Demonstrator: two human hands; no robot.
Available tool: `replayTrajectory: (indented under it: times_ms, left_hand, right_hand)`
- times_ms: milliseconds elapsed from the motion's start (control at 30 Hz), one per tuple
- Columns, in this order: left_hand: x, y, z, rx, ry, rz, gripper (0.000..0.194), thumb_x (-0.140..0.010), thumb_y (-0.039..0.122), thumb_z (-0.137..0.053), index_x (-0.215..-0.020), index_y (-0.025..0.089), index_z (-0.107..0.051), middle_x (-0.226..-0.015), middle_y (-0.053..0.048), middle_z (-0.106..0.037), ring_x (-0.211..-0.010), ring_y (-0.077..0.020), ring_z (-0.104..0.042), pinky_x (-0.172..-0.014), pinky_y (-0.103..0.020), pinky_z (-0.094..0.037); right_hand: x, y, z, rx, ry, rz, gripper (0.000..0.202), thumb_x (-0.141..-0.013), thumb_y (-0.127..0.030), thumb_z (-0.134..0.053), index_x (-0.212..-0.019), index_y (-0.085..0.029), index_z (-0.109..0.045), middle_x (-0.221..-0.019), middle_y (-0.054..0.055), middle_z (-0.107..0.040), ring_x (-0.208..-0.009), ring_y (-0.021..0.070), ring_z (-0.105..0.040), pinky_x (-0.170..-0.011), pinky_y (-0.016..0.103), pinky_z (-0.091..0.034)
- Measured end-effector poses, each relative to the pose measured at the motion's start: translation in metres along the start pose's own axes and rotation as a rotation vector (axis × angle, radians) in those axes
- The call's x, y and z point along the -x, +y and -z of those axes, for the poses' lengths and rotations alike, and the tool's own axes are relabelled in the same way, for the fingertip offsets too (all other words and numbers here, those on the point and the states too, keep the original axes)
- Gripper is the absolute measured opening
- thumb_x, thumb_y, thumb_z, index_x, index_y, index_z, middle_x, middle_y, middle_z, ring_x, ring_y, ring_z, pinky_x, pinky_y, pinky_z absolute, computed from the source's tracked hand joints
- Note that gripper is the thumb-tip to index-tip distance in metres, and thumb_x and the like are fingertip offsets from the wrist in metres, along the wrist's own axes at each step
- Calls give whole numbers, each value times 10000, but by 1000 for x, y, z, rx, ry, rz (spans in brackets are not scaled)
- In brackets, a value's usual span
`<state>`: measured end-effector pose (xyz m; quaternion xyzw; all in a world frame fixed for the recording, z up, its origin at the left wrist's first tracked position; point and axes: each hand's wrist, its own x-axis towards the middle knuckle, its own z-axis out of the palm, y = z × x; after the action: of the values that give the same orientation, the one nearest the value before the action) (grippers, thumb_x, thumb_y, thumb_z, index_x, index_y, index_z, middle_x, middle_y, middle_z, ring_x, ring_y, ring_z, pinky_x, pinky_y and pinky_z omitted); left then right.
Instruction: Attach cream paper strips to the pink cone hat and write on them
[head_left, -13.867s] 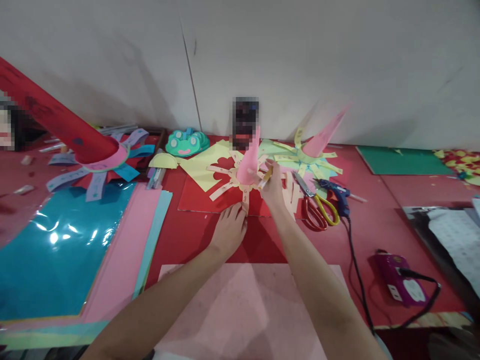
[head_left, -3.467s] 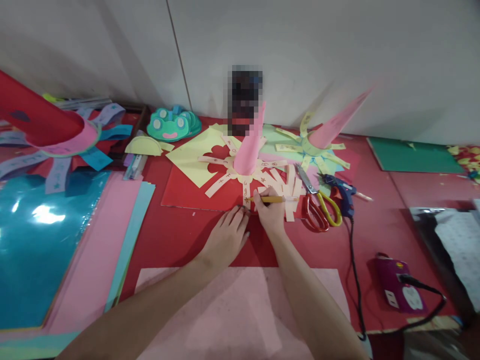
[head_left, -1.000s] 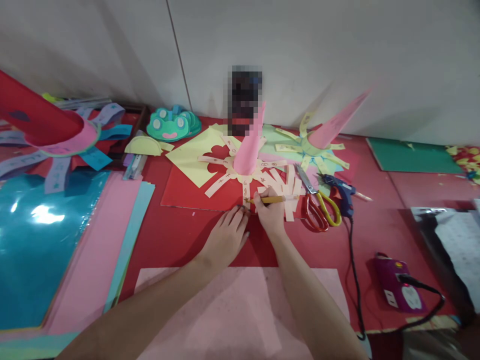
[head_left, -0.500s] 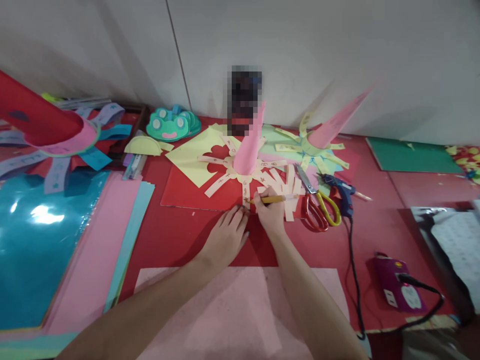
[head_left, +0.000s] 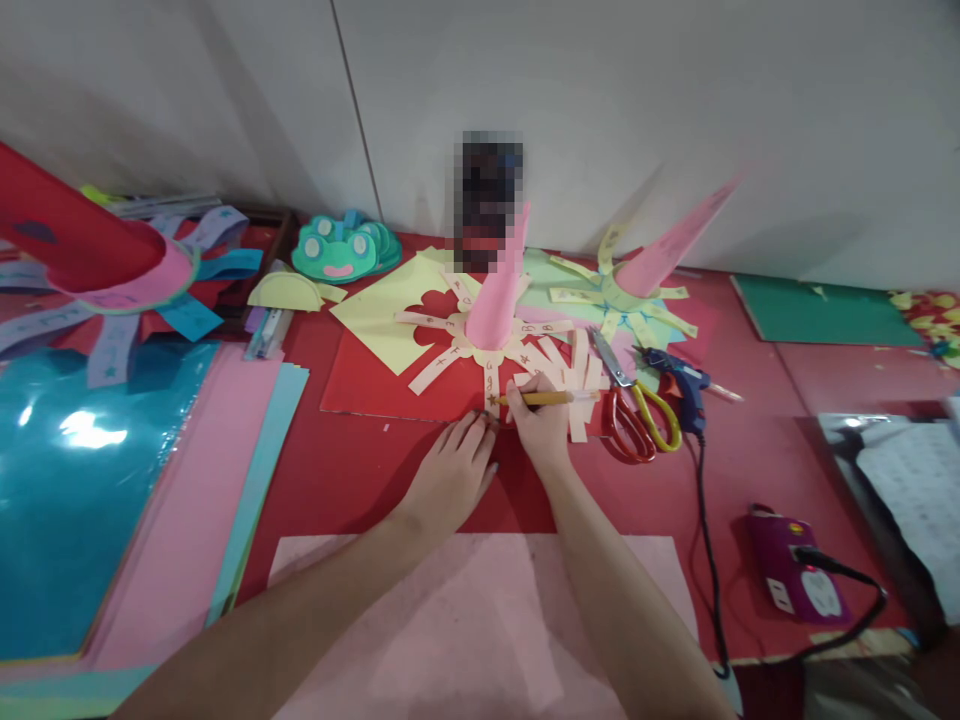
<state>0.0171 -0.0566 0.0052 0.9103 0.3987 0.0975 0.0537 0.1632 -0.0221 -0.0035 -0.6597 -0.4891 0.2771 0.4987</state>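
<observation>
My right hand point(head_left: 541, 418) grips a yellow pen point(head_left: 547, 398), its tip on a small star drawn at the end of a paper strip point(head_left: 491, 378). That strip, lettered by hand, hangs from a scalloped cream paper ring around a pink paper cone point(head_left: 493, 305). More lettered strips spread out around the cone. My left hand point(head_left: 454, 465) lies flat on the red table, fingers stretched, with its fingertips by the strip's lower end. To the right of the pen lies a pile of loose cream strips point(head_left: 581, 375). Scissors point(head_left: 634, 395) with red and yellow handles rest beside them.
Right of the scissors lies a blue glue gun point(head_left: 682, 385), its cord running to a purple power socket point(head_left: 799, 570). A second pink cone point(head_left: 679, 245) stands behind. Green paper frogs point(head_left: 341, 248), coloured sheets point(head_left: 180, 480) and a red cone point(head_left: 82, 235) are at left.
Almost nothing differs. The pen has shifted very slightly at the star, and both hands stay in place.
</observation>
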Motion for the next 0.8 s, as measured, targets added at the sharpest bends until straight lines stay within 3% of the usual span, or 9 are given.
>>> replayTrajectory:
  times_ms: [267, 800]
  left_hand:
    - [0, 0, -1, 38, 4, 7, 387, -915, 230, -391, -1244, 48, -485, -1245, -181, -546, -1222, -279, -469, -986, -412, -418]
    - [0, -1, -2, 1, 26, -16, 400, -914, 234, -395, -1242, 26, -485, -1248, -168, -555, -1199, -282, -487, -977, -397, -427]
  right_hand:
    - [0, -5, -1, -39, -37, 6, 276, -802, -346, -552, -610, -224, -397, -459, -74, -472, -447, 98, -471, -520, 236, -392]
    - [-2, -1, -1, 45, 7, 51, 291, -787, -337, -525, -572, -220, -367, -482, -80, -371, -462, 84, -372, -493, 223, -331]
